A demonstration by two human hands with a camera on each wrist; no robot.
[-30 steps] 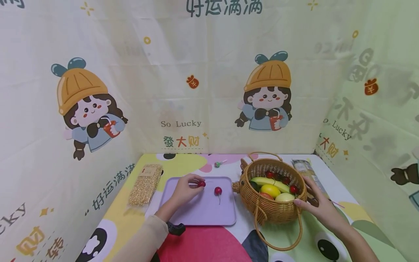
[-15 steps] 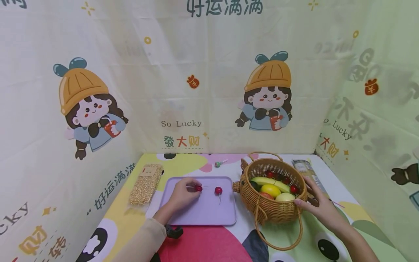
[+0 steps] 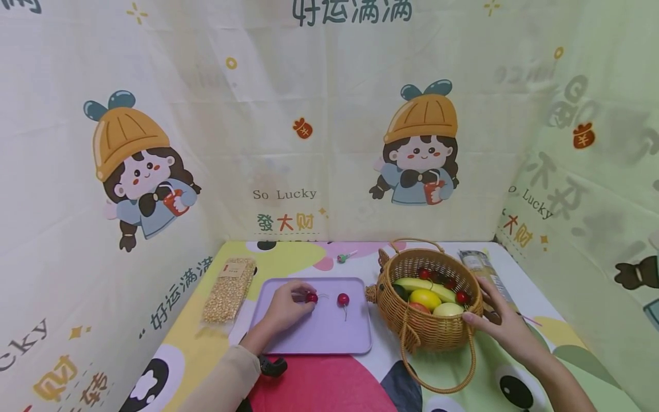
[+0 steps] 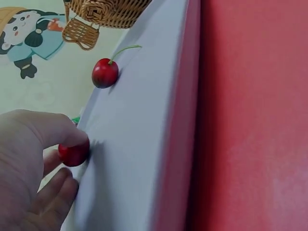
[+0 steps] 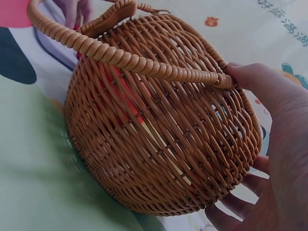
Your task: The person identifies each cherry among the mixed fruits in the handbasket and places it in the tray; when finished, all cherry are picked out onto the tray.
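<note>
Over lilac tray [image 3: 324, 337], left grip [image 3: 286, 306] pinches cherry [image 4: 73, 155], partly covered; right grip [image 3: 501, 324] holds basket [image 3: 436, 335], fruit [image 3: 425, 300] half-hidden.

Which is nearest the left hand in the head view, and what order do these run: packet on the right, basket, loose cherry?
From the left hand:
1. Loose cherry: just to its right, on the tray.
2. Basket: farther right, beside the tray.
3. Packet: farthest right, past the basket.
</note>
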